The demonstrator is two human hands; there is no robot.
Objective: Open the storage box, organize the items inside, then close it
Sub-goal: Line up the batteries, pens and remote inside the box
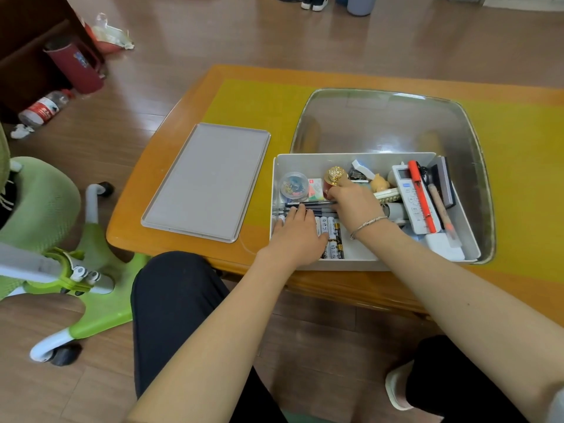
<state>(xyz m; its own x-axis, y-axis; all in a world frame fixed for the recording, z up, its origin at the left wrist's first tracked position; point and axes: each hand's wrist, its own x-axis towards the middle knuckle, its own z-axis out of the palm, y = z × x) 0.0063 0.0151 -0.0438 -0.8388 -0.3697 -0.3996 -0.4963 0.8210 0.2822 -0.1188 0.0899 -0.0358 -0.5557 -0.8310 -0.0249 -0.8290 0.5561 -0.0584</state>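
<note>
The white storage box (360, 158) stands open on the table, its grey lid (207, 181) lying flat to the left. My left hand (297, 233) lies flat with straight fingers on the row of batteries (331, 236) and touches the dark pens (308, 206) at the box's front left. My right hand (354, 199) reaches into the middle and grips a small red jar with a gold cap (334, 175). A round clear tub of clips (293, 186), a white remote (413, 199) and an orange marker (422, 199) lie inside too.
The box sits on a large clear tray (381, 117) over a yellow mat on the wooden table (171, 166). A green wheeled chair (61, 239) stands at the left by my knee. Bottles and a red flask (76, 65) lie on the floor beyond.
</note>
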